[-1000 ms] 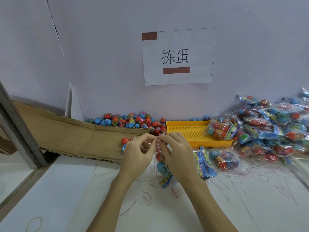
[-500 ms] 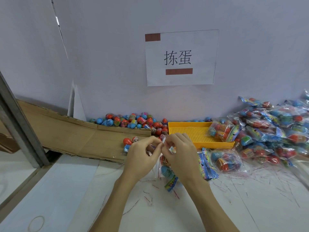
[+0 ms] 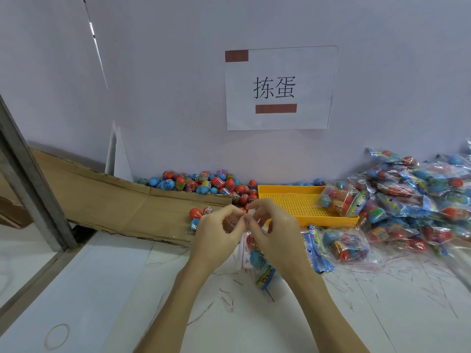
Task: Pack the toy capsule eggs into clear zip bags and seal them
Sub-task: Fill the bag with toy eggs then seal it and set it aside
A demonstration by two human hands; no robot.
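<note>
Both forearms are extended from the lower edge toward the frame's centre; the left hand point(image 3: 216, 231) and right hand point(image 3: 276, 234) are held close together, fingertips met and curled in a pinch at centre frame.

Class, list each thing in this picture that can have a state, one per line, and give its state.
Left hand: pinching the bag top.
Right hand: pinching the bag top.
Held bag: hanging, eggs inside; seal hidden.
Yellow tray: a filled bag rests on its right end.
Loose eggs: unpacked, heaped by the wall.
Filled bags: piled at right.
</note>
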